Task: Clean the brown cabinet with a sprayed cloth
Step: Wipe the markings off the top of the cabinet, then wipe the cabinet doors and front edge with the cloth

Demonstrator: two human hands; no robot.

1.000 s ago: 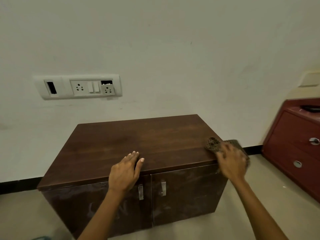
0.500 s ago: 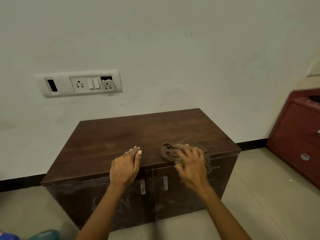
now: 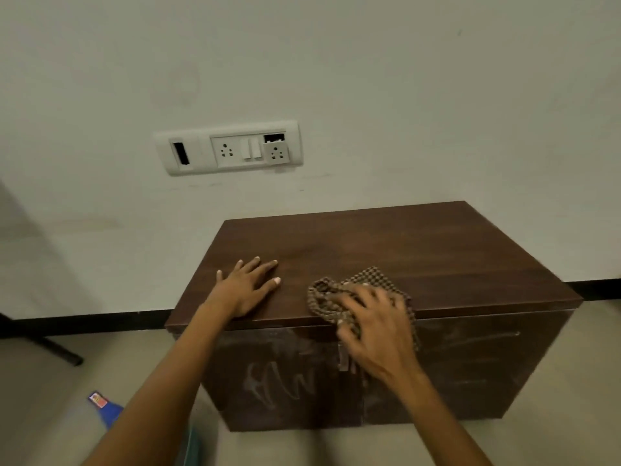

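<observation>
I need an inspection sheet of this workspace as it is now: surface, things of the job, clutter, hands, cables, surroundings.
Surface: top of the dark brown wooden cabinet, carrying only the hands and the cloth; whitish smears on its front doors.
Job's things: brown checkered cloth, bunched at the front edge of the top, partly hanging over it.
Clutter: blue object with a coloured label on the floor at left, too blurred to identify.
Hands: left hand flat on the top, fingers straight; right hand grips the cloth.
Cables: nothing seen.
Surroundings: white switch and socket panel on the pale wall; black skirting.
</observation>
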